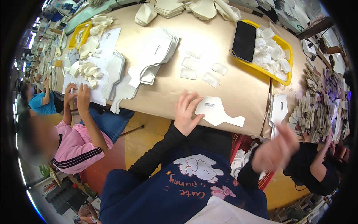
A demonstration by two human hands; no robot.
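Tan sheeting (160,98), perhaps paper, bears a white cutout (219,113) above yellow flooring (153,125).

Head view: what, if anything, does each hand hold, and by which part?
Left hand touches the white piece at its wide left end; a grip cannot be told. Right hand: too blurred to tell.

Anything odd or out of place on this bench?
Yes: a black rectangular smartphone lies across the left end of the yellow plastic tray of small whitish tags, a personal-looking item among work pieces. No spill or damage stands out.
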